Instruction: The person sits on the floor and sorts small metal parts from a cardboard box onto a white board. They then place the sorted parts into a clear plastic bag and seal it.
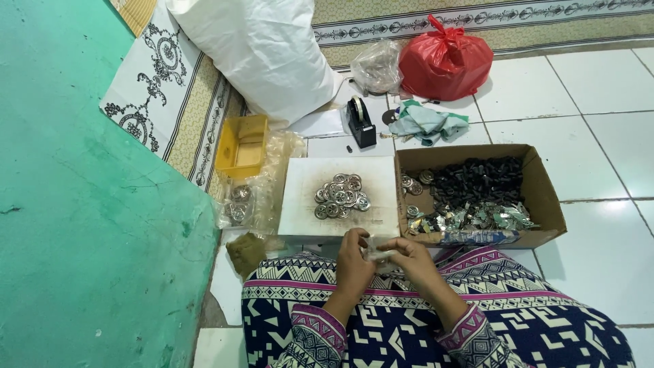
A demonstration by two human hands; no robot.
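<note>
One cam only, worn on the head of the person, so no 2nd view to share with. It looks steeply down and a bit fwd, over the lap to the tiled floor (pixel 599 136) in front. Nearest, at bottom centre, are the left hand (pixel 352 262) and right hand (pixel 412 257), close to the lens. Mid distance: the white board (pixel 306 197) and the cardboard box (pixel 545 197). Farthest, at top edge: the white sack (pixel 262 54) and red bag (pixel 445 60). The green wall (pixel 82 225) fills the left side, very near.
</note>
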